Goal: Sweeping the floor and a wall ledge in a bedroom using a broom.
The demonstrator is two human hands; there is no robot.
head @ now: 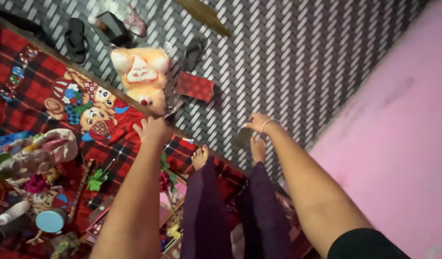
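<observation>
The fingers of the left hand [153, 128] are seen from the back, curled loosely over the lower corner of a peach-and-white plush teddy bear sealed in clear crinkled plastic wrap [142, 76]; whether the wrap is actually pinched cannot be told, since the fingertips are hidden behind the knuckles. The right hand [256, 122], ringed at the wrist by a thin bracelet, is closed lightly on a small dark flat object [242, 137] that hangs below it, too blurred to be identified. The wrapped bear lies at the edge of a red tartan blanket printed with cartoon bears [24, 105], where it meets the grey-and-white woven floor mat [288, 52]. The bear is judged to be light, soft and yielding, while its wrap is likely slick and noisy, so a hold through the plastic around the body or a limb would be surer than a pinch on loose film. Just beside the bear a small red checked box [195, 87] is set on the mat, with a dark sandal [194, 52] above it and another black sandal [77, 39] further left. Two bare feet and dark purple trouser legs [206, 211] are seen below, and a pink surface [398, 144] fills the right.
</observation>
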